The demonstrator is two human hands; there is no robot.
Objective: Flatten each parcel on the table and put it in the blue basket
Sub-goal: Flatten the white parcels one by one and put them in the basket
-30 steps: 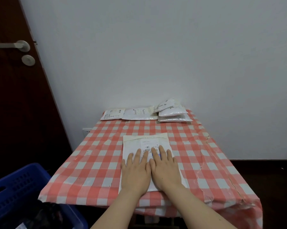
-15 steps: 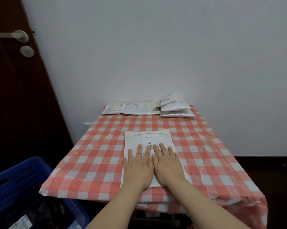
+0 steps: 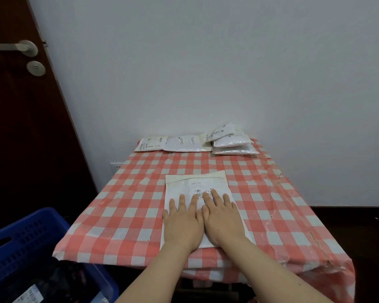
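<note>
A white parcel (image 3: 195, 182) with a printed label lies flat near the front of the red-checked table (image 3: 127, 206). My left hand (image 3: 183, 221) and my right hand (image 3: 222, 217) press side by side on its near half, palms down, fingers straight. The lower part of the parcel is hidden under them. A blue basket (image 3: 27, 243) stands on the floor at the front left, with a dark parcel inside it. More white parcels lie along the far edge: two flat ones (image 3: 151, 144) (image 3: 185, 143) and a small stack (image 3: 231, 142) at the right.
A dark wooden door (image 3: 20, 119) with a metal handle (image 3: 18, 47) stands at the left. A white wall runs behind the table. The tablecloth is wrinkled and torn along the right side (image 3: 311, 232).
Both hands have slid slightly up the parcel while still pressing it. The camera has tilted a little, so more of the basket's inside shows.
</note>
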